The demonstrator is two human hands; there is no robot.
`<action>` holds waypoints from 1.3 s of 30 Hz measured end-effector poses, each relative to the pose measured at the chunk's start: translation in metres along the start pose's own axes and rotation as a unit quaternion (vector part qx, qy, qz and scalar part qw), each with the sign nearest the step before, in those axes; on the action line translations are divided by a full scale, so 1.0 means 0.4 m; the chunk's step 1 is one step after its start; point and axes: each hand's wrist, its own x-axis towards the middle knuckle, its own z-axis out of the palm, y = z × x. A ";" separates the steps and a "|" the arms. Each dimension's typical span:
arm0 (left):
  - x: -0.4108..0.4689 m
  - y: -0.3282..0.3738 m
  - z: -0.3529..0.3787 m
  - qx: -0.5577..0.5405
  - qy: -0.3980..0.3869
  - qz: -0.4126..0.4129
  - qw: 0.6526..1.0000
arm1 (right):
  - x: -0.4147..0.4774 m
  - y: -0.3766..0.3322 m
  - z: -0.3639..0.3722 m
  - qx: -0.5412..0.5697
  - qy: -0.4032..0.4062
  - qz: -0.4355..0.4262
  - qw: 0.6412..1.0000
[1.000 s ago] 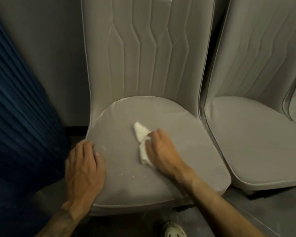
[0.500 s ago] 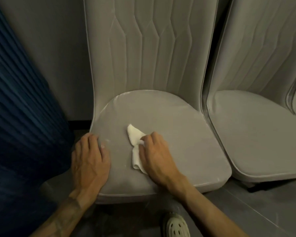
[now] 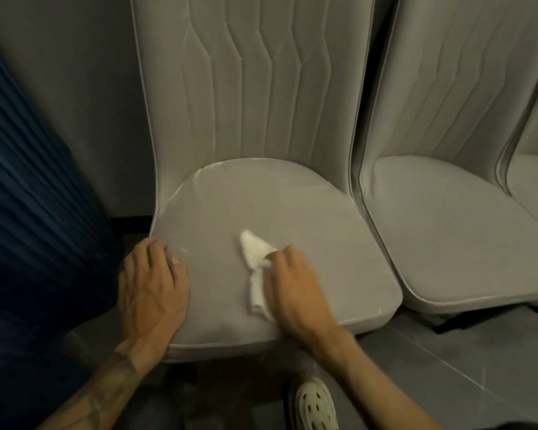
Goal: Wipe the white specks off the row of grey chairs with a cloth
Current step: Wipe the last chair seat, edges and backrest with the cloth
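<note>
The leftmost grey chair (image 3: 292, 212) fills the middle of the head view, with a padded seat and a ribbed backrest. My right hand (image 3: 292, 290) grips a crumpled white cloth (image 3: 255, 268) and presses it on the middle of the seat. Flat on the seat's front left edge rests my left hand (image 3: 151, 287), fingers straight. A few white specks (image 3: 177, 256) lie just beyond its fingertips. A second grey chair (image 3: 457, 243) stands right beside the first.
A dark blue pleated curtain (image 3: 35, 212) hangs at the left. A third grey seat (image 3: 534, 187) shows at the right edge. The grey tiled floor (image 3: 448, 367) lies below, with my pale perforated shoe (image 3: 312, 405) under the seat's front.
My right hand has slid the cloth a little leftward across the seat. The camera has shifted, so the seat sits lower left in view. My left hand stays on the seat's edge.
</note>
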 end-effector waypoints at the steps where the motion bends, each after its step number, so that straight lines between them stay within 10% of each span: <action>1: 0.001 0.000 0.002 -0.002 0.003 0.004 1.000 | -0.003 0.054 -0.028 -0.022 0.015 0.036 0.999; 4: 0.004 0.000 0.003 -0.012 0.002 -0.002 1.000 | -0.020 0.101 -0.057 -0.054 0.086 0.127 0.987; 10: 0.002 -0.005 0.003 -0.012 0.016 0.014 1.000 | -0.048 0.045 -0.017 0.005 0.053 -0.001 0.999; 17: 0.004 -0.001 0.010 -0.030 0.022 0.009 0.999 | -0.072 0.213 -0.100 -0.093 0.113 0.195 0.970; 24: 0.006 -0.008 0.010 -0.031 0.023 0.011 0.999 | -0.035 -0.103 0.042 0.049 0.026 -0.002 0.998; 31: 0.005 -0.004 0.012 -0.047 0.027 0.003 0.999 | -0.012 -0.014 -0.001 -0.045 0.084 0.122 0.988; 36: 0.003 -0.021 0.014 -0.075 0.029 -0.001 0.997 | -0.013 -0.208 0.096 0.040 0.011 -0.063 0.997; 39: 0.000 -0.026 0.008 -0.092 0.031 -0.002 0.995 | 0.030 -0.121 0.051 0.023 -0.011 -0.026 0.999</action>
